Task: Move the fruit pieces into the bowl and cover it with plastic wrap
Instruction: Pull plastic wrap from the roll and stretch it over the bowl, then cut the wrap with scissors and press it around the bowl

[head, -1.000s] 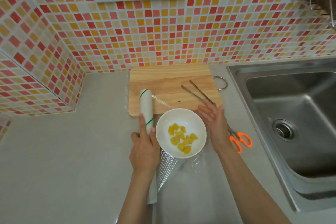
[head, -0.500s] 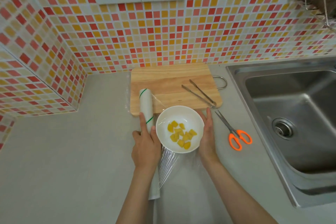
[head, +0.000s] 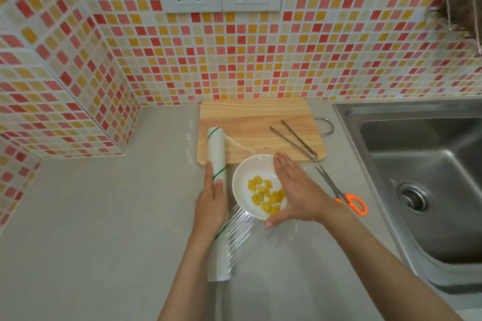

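Fruit pieces [head: 266, 197], yellow chunks, sit piled in the white bowl [head: 243, 177], which is on the grey tabletop [head: 104, 216] just in front of the wooden cutting board [head: 250, 122]. Only one view here, the head camera looking down.

Left hand [head: 211, 206] lies on top of the plastic wrap roll [head: 217, 148], fingers laid along it and pressing it down, not really curled around. The roll runs front to back just left of the bowl, its far end up on the board's corner. A clear sheet of wrap [head: 242, 229] stretches off the roll to the right, wrinkly near the roll. It looks like it goes over the bowl, but honestly can't tell for sure.

Right hand [head: 293, 190] is flat and open, fingers straight and together, palm down over the right side of the bowl, thumb tip near the front rim.

Metal tongs [head: 294, 142] lie on the board's right side. Orange-handled scissors [head: 341, 194] rest on the tabletop right of the bowl, next to the steel sink [head: 347, 112].
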